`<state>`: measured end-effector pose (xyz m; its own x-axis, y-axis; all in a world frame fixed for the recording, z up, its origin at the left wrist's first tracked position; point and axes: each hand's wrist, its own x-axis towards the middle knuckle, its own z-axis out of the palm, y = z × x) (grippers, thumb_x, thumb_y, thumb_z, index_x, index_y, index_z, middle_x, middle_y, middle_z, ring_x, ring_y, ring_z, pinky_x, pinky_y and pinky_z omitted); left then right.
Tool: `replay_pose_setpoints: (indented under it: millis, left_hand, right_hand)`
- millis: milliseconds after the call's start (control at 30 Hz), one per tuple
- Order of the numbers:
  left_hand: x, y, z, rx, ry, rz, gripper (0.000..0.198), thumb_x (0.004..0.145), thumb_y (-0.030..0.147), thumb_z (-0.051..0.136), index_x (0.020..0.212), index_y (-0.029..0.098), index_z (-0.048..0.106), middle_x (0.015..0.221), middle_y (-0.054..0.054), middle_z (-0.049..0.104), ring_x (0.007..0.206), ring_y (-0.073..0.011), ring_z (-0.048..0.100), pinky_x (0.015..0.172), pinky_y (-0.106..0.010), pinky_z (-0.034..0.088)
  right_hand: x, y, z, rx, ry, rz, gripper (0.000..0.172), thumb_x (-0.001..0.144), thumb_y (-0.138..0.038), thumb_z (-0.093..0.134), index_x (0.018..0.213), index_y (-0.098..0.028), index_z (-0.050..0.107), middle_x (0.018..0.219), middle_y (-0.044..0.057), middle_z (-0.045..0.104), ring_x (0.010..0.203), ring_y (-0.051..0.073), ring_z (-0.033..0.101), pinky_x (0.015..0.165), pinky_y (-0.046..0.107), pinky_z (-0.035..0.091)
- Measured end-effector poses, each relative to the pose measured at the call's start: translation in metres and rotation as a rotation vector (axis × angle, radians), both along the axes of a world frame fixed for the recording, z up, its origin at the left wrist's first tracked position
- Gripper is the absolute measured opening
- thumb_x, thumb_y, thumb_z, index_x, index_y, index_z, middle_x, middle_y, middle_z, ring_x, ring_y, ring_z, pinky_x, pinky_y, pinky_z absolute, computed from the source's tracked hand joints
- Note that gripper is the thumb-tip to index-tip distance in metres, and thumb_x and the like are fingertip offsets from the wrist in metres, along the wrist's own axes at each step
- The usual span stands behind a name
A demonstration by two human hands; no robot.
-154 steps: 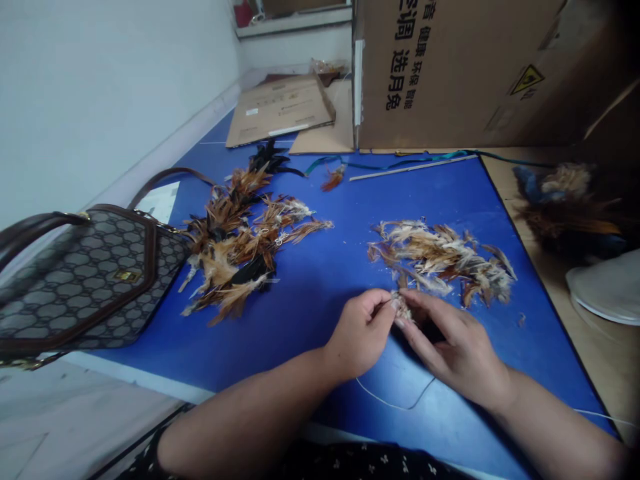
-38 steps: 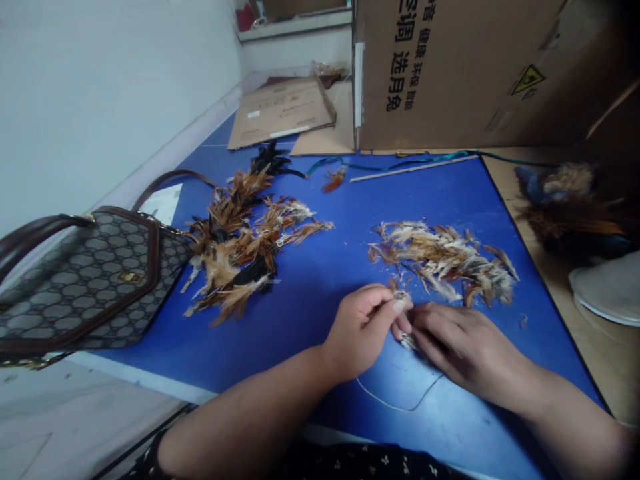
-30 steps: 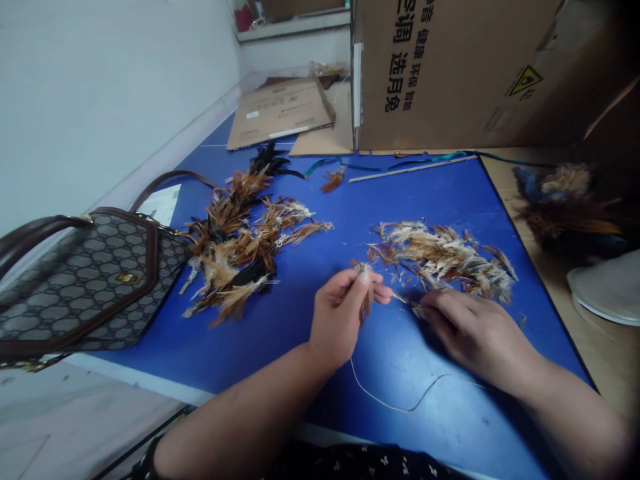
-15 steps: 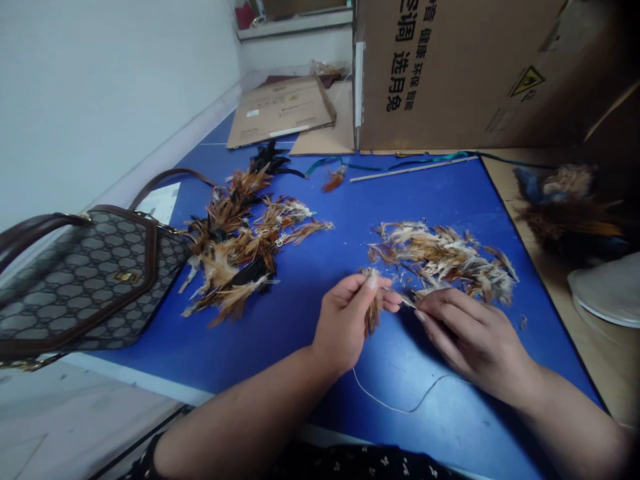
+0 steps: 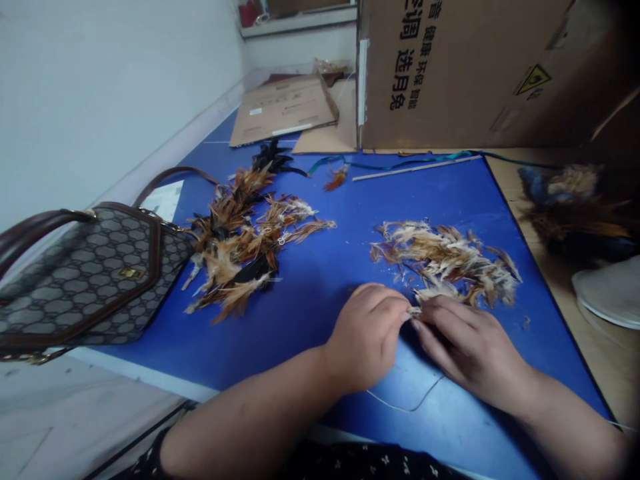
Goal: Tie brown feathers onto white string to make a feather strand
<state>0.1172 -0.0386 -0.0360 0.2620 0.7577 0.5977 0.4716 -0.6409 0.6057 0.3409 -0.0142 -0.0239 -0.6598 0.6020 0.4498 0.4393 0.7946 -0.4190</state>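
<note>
My left hand point(image 5: 373, 337) is closed with its knuckles up, fingers wrapped inward. The brown feathers it held half a second ago are hidden behind it. Close beside it, my right hand point(image 5: 467, 347) pinches with thumb and forefinger. A small pale feather tip point(image 5: 413, 311) shows between the fingertips of both hands. A thin string point(image 5: 400, 408) loops over the table below the hands. Just beyond the right hand lies a pile of cream and brown feathers point(image 5: 445, 257).
On the blue table point(image 5: 310, 320) a larger feather heap point(image 5: 240, 233) lies left, against a patterned handbag point(image 5: 95, 273). A thin stick point(image 5: 415, 169) and green ribbon point(image 5: 440, 159) lie at the back before a big cardboard box point(image 5: 460, 73). More feathers point(image 5: 575, 200) sit right.
My left hand has turned over and moved right, closing its fingers and covering the brown feather bundle. It now meets my right hand's fingertips. The right hand has stayed nearly in place.
</note>
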Motion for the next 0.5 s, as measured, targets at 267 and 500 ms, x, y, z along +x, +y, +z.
replay_pose_setpoints:
  millis: [267,500]
  left_hand:
    - [0.003,-0.001,0.000,-0.320,-0.166,-0.080,0.020,0.107,0.019,0.051,0.093,0.018,0.066,0.089,-0.006,0.073,0.082,-0.0185,0.067,0.080,-0.032,0.054]
    - [0.003,0.000,0.011,-0.755,-0.322,-0.147,0.030,0.107,0.031,0.057,0.081,0.018,0.064,0.070,0.001,0.059,0.065,-0.0129,0.054,0.068,-0.028,0.046]
  right_hand:
    - [-0.002,-0.001,0.002,-0.079,0.148,0.013,0.016,0.105,-0.008,0.066,0.116,-0.019,0.065,0.101,0.007,0.071,0.088,0.018,0.070,0.078,0.031,0.059]
    - [-0.004,-0.003,0.004,-0.115,0.267,-0.017,0.019,0.101,-0.004,0.069,0.111,-0.019,0.068,0.098,0.007,0.071,0.086,0.017,0.070,0.075,0.030,0.059]
